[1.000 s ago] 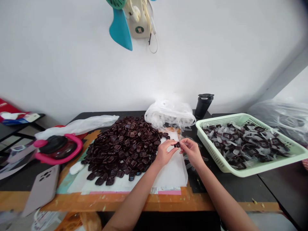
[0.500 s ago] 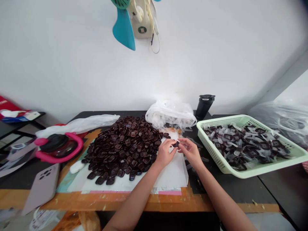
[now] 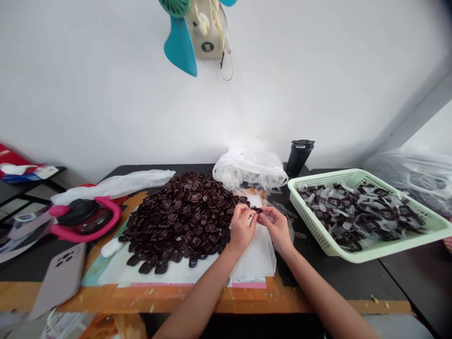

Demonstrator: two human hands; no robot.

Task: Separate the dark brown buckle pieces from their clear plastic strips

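Observation:
Between my two hands, above the white paper (image 3: 252,263), is a small dark brown plastic buckle (image 3: 259,210). My left hand (image 3: 243,228) pinches it from the left, and my right hand (image 3: 277,227) has its fingertips closed on the right side. Fingers cover much of the piece, so its details are hidden. A big heap of similar dark brown buckles (image 3: 183,212) lies just left of my left hand. Behind my hands sits a white plastic bag (image 3: 250,165) of clear strips. A few clear strips (image 3: 284,209) lie right of my right hand.
On the right stands a pale green basket (image 3: 328,242) holding brown buckles with clear strips. A black tumbler (image 3: 299,157) is behind it. To the left are a pink-handled pot (image 3: 88,217), a phone (image 3: 60,273) and a white mouse-like object (image 3: 112,247). A blue-bladed fan (image 3: 180,47) hangs on the wall.
My fingers have shifted around the buckle, and my left hand is turned more upright. The buckle is more covered now. The whole view has tilted slightly.

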